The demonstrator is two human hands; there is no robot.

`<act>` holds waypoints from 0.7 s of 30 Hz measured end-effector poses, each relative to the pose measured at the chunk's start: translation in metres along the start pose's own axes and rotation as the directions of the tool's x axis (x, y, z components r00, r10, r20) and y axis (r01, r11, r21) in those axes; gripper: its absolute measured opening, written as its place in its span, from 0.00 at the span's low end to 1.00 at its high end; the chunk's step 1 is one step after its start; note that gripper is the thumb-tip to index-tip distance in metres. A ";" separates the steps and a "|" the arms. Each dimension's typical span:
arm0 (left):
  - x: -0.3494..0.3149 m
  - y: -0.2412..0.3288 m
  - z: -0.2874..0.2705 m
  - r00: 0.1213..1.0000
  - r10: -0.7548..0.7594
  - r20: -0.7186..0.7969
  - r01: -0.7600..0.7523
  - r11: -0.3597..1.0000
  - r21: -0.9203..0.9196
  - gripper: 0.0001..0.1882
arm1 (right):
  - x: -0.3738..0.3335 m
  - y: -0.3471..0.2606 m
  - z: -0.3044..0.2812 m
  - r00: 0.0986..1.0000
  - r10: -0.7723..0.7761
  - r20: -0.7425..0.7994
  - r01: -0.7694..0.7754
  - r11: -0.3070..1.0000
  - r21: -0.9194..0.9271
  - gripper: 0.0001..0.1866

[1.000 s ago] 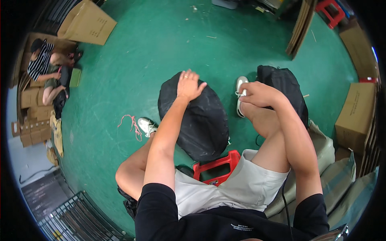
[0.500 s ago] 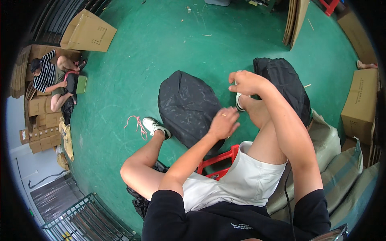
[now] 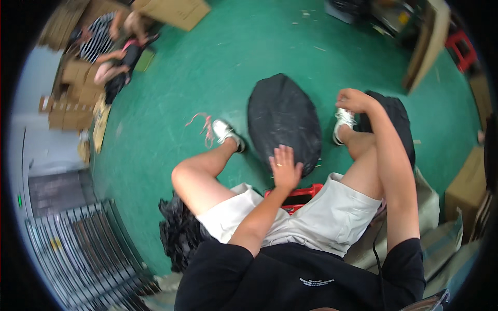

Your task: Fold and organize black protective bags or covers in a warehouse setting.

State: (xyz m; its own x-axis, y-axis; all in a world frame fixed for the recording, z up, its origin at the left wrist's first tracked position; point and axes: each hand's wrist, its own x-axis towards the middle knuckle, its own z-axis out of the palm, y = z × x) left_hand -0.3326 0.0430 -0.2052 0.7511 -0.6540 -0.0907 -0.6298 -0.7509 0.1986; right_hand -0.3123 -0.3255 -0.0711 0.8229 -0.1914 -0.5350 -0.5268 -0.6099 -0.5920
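A full, oval black bag [image 3: 282, 116] with a creased covering stands on the green floor between my feet. My left hand [image 3: 286, 167], a ring on one finger, rests with its fingers spread against the near end of this bag. Above my right shoe hovers my right hand [image 3: 355, 100], its fingers bent and drawn together; whatever they hold, if anything, is too small to make out. Beside my right leg sits a second black bag [image 3: 397, 116], partly hidden by my forearm. Between my thighs shows part of a red plastic stool [image 3: 294, 210].
Pink string [image 3: 208, 129] lies by my left shoe. Crumpled black plastic [image 3: 181, 233] is heaped at my left. Woven sacks [image 3: 441, 243] lean at my right. A co-worker in a striped shirt [image 3: 98, 39] sits far left, among cardboard boxes [image 3: 78, 101]. A metal rack [image 3: 85, 249] stands lower left.
The view has swung, shifting the scene. My left hand has come to the bag's near end with fingers spread. The right hand's fingers have drawn closer together.
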 end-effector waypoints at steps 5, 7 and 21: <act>-0.016 0.035 -0.069 0.756 0.349 0.554 -0.181 0.925 -0.335 0.30 | 0.015 0.023 0.009 0.997 -0.016 0.082 0.005 0.992 0.130 0.12; -0.003 0.026 -0.118 0.772 0.367 0.520 0.124 0.714 -0.689 0.21 | 0.012 0.039 0.004 0.988 0.046 0.151 -0.080 0.971 0.227 0.09; -0.214 -0.399 -0.131 0.065 -0.990 -0.127 0.034 0.129 -0.991 0.12 | -0.010 0.073 -0.002 0.942 0.328 0.072 -0.315 0.793 0.521 0.08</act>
State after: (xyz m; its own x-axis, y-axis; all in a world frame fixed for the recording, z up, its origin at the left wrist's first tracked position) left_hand -0.2157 0.4948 -0.1371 0.6975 0.7122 -0.0785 0.1404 -0.0284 0.9897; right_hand -0.3587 -0.3699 -0.1075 0.5875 -0.3249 -0.7412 -0.7882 -0.0222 -0.6150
